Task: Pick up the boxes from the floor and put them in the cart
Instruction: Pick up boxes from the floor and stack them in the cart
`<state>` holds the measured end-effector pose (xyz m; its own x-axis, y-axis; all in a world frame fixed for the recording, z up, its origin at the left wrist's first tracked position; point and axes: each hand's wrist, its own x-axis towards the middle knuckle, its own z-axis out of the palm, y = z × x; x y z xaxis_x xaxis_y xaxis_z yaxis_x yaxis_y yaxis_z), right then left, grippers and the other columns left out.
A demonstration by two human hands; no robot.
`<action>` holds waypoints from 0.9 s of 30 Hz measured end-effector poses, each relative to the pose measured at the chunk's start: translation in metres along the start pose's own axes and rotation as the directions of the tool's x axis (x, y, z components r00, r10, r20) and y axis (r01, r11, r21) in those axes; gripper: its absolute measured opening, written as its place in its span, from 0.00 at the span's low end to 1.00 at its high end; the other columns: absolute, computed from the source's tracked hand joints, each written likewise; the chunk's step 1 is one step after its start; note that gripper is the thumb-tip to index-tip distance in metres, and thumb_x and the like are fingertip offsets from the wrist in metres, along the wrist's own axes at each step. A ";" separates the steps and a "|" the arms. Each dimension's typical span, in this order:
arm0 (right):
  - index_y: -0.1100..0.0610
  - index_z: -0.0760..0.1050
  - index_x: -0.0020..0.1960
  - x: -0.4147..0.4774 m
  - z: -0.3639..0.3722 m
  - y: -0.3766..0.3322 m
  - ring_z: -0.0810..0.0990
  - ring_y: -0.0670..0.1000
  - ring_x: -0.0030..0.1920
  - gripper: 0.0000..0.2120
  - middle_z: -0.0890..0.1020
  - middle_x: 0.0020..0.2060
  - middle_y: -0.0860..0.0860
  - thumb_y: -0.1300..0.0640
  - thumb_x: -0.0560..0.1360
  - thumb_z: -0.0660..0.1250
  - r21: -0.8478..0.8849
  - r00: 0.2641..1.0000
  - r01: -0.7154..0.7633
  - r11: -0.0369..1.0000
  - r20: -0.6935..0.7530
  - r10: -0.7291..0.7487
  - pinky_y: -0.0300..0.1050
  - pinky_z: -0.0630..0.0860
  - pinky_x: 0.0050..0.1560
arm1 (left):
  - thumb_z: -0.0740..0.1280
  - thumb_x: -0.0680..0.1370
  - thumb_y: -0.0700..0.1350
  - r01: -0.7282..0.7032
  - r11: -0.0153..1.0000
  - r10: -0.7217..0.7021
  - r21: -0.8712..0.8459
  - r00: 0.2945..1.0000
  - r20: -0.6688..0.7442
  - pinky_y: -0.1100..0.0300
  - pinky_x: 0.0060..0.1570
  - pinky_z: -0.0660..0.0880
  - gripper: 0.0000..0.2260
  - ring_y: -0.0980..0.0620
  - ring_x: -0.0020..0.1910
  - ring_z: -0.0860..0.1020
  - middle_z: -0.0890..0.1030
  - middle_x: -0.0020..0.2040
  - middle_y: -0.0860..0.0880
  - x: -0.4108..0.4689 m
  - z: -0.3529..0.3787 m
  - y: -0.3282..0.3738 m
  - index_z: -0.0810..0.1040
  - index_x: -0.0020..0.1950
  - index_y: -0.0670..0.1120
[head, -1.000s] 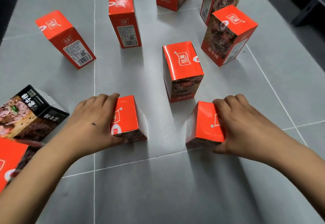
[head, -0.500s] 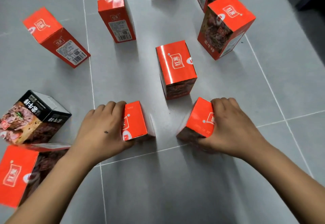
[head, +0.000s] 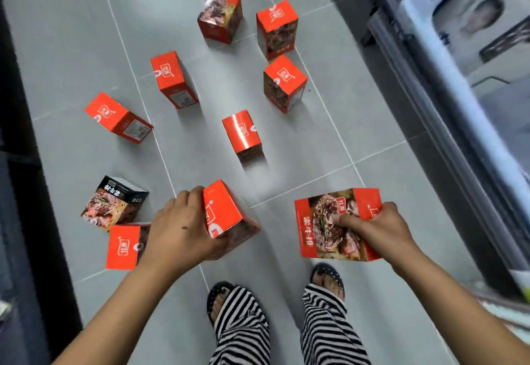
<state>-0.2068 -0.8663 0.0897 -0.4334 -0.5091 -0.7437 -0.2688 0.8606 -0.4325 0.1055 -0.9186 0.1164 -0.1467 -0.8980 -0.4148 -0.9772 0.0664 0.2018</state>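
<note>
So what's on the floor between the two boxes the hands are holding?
Nothing but bare grey floor. In the head view, the box in the left hand and the box in the right hand have only tile and a grout line between them.

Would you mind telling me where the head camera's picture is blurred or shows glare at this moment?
Head view: the right edge is smeared with motion blur, so the pale unit there cannot be read; the far boxes, like the top one, are soft; a white glare streak crosses the middle box; the left hand and right hand with their boxes are fairly sharp; wide-angle bending slants the floor lines.
</note>
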 end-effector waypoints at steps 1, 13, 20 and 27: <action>0.56 0.73 0.55 -0.020 -0.019 0.000 0.83 0.52 0.46 0.45 0.83 0.46 0.50 0.34 0.47 0.81 0.046 1.000 -0.026 0.999 0.013 0.026 0.51 0.80 0.50 | 0.60 0.56 0.73 -0.008 1.000 0.008 -0.004 1.000 0.003 0.51 0.47 0.73 0.42 0.42 0.50 0.76 0.77 0.51 0.47 -0.011 -0.021 0.011 0.69 0.62 0.48; 0.59 0.80 0.54 -0.266 -0.172 0.014 0.86 0.54 0.43 0.24 0.87 0.43 0.54 0.50 0.62 0.80 0.528 0.990 -0.110 0.842 -0.021 0.142 0.48 0.82 0.48 | 0.55 0.53 0.74 -0.218 0.976 0.217 0.003 0.973 0.085 0.49 0.50 0.74 0.46 0.40 0.51 0.76 0.76 0.52 0.44 -0.141 -0.214 0.134 0.68 0.61 0.44; 0.57 0.79 0.57 -0.384 -0.174 0.062 0.85 0.52 0.43 0.21 0.86 0.46 0.53 0.55 0.66 0.77 0.742 0.941 -0.021 0.671 -0.211 0.263 0.43 0.81 0.43 | 0.74 0.63 0.60 -0.404 0.913 0.391 0.050 0.904 0.172 0.50 0.52 0.73 0.36 0.40 0.54 0.75 0.74 0.57 0.44 -0.196 -0.253 0.153 0.66 0.64 0.46; 0.62 0.80 0.55 -0.500 -0.154 0.127 0.86 0.56 0.40 0.23 0.86 0.44 0.58 0.54 0.64 0.78 0.974 0.895 0.008 0.225 -0.108 0.433 0.50 0.83 0.43 | 0.77 0.61 0.61 -0.615 0.784 0.580 0.084 0.773 0.256 0.51 0.55 0.73 0.42 0.43 0.57 0.75 0.76 0.59 0.43 -0.244 -0.271 0.194 0.66 0.67 0.45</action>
<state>-0.1567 -0.5047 0.4853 -0.5970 -0.0839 -0.7979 0.7738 0.2021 -0.6003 -0.0071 -0.8045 0.4972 -0.7195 -0.5446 -0.4310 -0.6884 0.6412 0.3390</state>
